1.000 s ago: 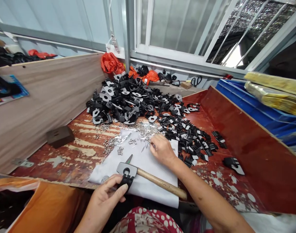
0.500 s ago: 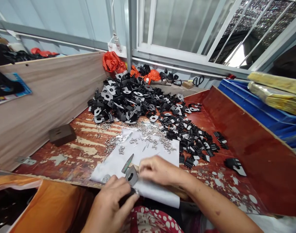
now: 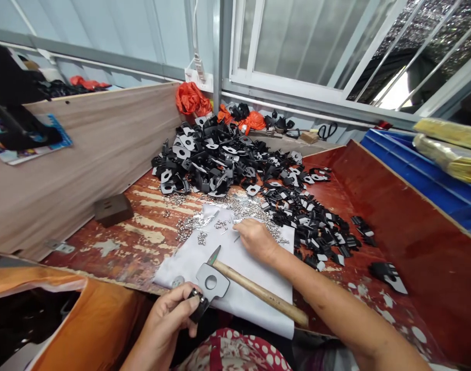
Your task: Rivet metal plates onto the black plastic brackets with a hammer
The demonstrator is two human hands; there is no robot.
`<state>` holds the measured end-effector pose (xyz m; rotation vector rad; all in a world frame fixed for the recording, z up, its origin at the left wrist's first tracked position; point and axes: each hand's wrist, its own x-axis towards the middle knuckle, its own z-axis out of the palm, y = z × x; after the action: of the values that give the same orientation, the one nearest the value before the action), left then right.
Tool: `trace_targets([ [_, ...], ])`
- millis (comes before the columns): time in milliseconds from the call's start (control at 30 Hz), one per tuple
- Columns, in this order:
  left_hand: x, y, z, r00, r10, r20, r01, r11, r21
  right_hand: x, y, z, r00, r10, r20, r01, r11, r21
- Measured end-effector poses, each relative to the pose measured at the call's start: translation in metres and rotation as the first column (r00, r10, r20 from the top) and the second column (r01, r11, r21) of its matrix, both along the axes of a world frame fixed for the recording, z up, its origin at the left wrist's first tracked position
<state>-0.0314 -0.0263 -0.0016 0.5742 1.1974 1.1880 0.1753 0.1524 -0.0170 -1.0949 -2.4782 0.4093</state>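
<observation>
My left hand [image 3: 173, 314] pinches a plastic clip [image 3: 220, 284], with a flat grey plate that has a round hole and a black hinged part at its lower end. Just behind the clip, a hammer [image 3: 260, 291] lies on the white sheet [image 3: 254, 265], its wooden handle slanting down to the right. My right hand [image 3: 256, 239] is over the sheet's far part, fingers closed together at the small metal pins [image 3: 222, 224]. Whatever is between those fingertips is too small to make out. A thin pin lies just below them.
Behind the pins rises a heap of black and grey clip parts [image 3: 208, 154]. Smaller black pieces [image 3: 316, 226] spread to its right. A brown block [image 3: 114, 209] sits at left. Wooden boards wall both sides; a blue crate [image 3: 432, 175] stands beyond the right one.
My right hand has left the hammer and moved forward to the pins. The hammer now lies on the sheet. My left hand has raised and turned the clip, its plate facing up.
</observation>
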Motion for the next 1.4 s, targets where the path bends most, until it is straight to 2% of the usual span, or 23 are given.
trace_targets([
  [100,-0.003,0.002,-0.002,0.998,-0.004,0.062,0.006,0.999,-0.035,0.01,-0.01,0.002,0.983,-0.077,-0.168,0.065,0.995,-0.076],
  [167,-0.004,0.003,-0.004,0.996,-0.007,0.092,0.01,0.999,-0.039,0.013,-0.026,0.005,0.952,-0.085,-0.293,0.027,0.981,-0.194],
  [200,-0.004,0.004,-0.006,0.994,-0.008,0.108,0.012,0.999,-0.035,0.013,-0.035,0.008,0.916,-0.108,-0.387,-0.015,0.953,-0.302],
  [233,-0.004,0.004,-0.007,0.992,-0.013,0.125,0.016,0.999,-0.029,0.012,-0.045,0.011,0.858,-0.162,-0.487,-0.07,0.902,-0.425],
  [300,-0.003,0.004,-0.008,0.987,-0.021,0.157,0.023,1.0,-0.011,0.01,-0.063,0.019,0.715,-0.322,-0.621,-0.2,0.756,-0.623],
  [333,-0.002,0.003,-0.008,0.984,-0.024,0.174,0.023,1.0,0.005,0.008,-0.071,0.024,0.665,-0.384,-0.641,-0.242,0.701,-0.671],
  [367,-0.002,0.002,-0.008,0.98,-0.026,0.195,0.022,0.999,0.023,0.007,-0.078,0.029,0.648,-0.409,-0.642,-0.249,0.683,-0.687],
  [400,-0.001,0.001,-0.007,0.975,-0.027,0.22,0.018,0.999,0.042,0.006,-0.085,0.033,0.651,-0.407,-0.64,-0.236,0.693,-0.681],
  [500,0.0,-0.002,-0.001,0.957,0.009,0.29,-0.027,0.998,0.06,0.001,-0.103,0.04,0.698,-0.328,-0.637,-0.156,0.798,-0.582],
  [567,0.001,-0.002,0.002,0.949,0.063,0.308,-0.077,0.996,0.035,-0.002,-0.114,0.041,0.699,-0.277,-0.659,-0.151,0.844,-0.514],
  [667,0.003,-0.001,0.001,0.952,0.127,0.279,-0.138,0.99,0.022,-0.009,-0.125,0.041,0.679,-0.264,-0.685,-0.21,0.824,-0.526],
  [700,0.003,-0.001,-0.001,0.954,0.14,0.267,-0.152,0.988,0.026,-0.012,-0.126,0.042,0.702,-0.249,-0.667,-0.208,0.824,-0.527],
  [733,0.003,-0.001,-0.004,0.954,0.152,0.257,-0.166,0.986,0.032,-0.014,-0.127,0.043,0.74,-0.207,-0.641,-0.191,0.848,-0.494],
  [800,0.002,0.0,-0.009,0.952,0.17,0.255,-0.187,0.981,0.043,-0.019,-0.126,0.047,0.824,-0.051,-0.565,-0.153,0.939,-0.309],
  [867,0.001,0.001,-0.013,0.947,0.179,0.268,-0.198,0.979,0.045,-0.025,-0.125,0.05,0.877,0.112,-0.468,-0.167,0.983,-0.079],
  [900,0.001,0.002,-0.014,0.945,0.178,0.275,-0.197,0.979,0.044,-0.028,-0.125,0.052,0.889,0.161,-0.429,-0.179,0.984,-0.001],
  [967,0.001,0.004,-0.014,0.941,0.175,0.289,-0.195,0.98,0.042,-0.035,-0.125,0.053,0.901,0.204,-0.383,-0.196,0.979,0.06],
  [1267,0.004,0.002,-0.013,0.929,0.194,0.315,-0.208,0.978,0.011,-0.051,-0.125,0.051,0.951,0.225,-0.212,-0.208,0.973,0.099],
  [1333,0.005,0.001,-0.013,0.929,0.204,0.31,-0.217,0.976,0.005,-0.054,-0.127,0.052,0.962,0.236,-0.137,-0.21,0.961,0.181],
  [1400,0.007,-0.001,-0.012,0.926,0.228,0.301,-0.239,0.971,-0.001,-0.058,-0.132,0.053,0.965,0.261,-0.037,-0.232,0.906,0.354],
])
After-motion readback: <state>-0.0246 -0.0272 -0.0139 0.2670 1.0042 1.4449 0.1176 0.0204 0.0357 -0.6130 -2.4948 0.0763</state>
